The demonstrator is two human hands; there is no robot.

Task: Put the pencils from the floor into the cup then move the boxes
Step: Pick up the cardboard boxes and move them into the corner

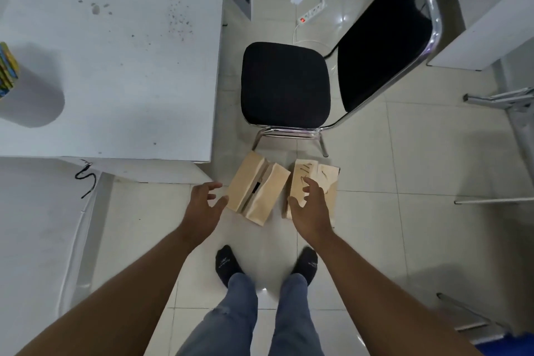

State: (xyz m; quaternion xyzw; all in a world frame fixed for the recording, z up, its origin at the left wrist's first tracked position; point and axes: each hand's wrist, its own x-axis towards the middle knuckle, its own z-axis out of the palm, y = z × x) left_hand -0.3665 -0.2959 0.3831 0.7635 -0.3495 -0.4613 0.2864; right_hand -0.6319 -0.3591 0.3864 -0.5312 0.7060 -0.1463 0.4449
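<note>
While we stand on the tiled floor (404,240) in dark socks (226,264) and look straight down, both our arms reach forward toward two cardboard boxes. The left box (258,191) lies on the floor just in front of the chair (284,85), turned at an angle, its top flaps parted along a dark slit. The right box (328,182) lies just beside it, a narrow strip of floor between them, with dark scribbles on its top.

Our left hand (202,205) is spread, fingers loosely bent and holding nothing; its thumb sits at the near left corner of the left box, though we cannot tell whether it touches. Our right hand (310,208) is likewise spread and holds nothing, and it covers the near part of the right box; we cannot tell whether it makes contact.

On the white table (115,52) to our left, a colourful cup (8,69) stands at the very edge of view, mostly cut off, so we cannot tell what it holds. Beyond the chair a power strip (312,11) lies on the floor.
</note>
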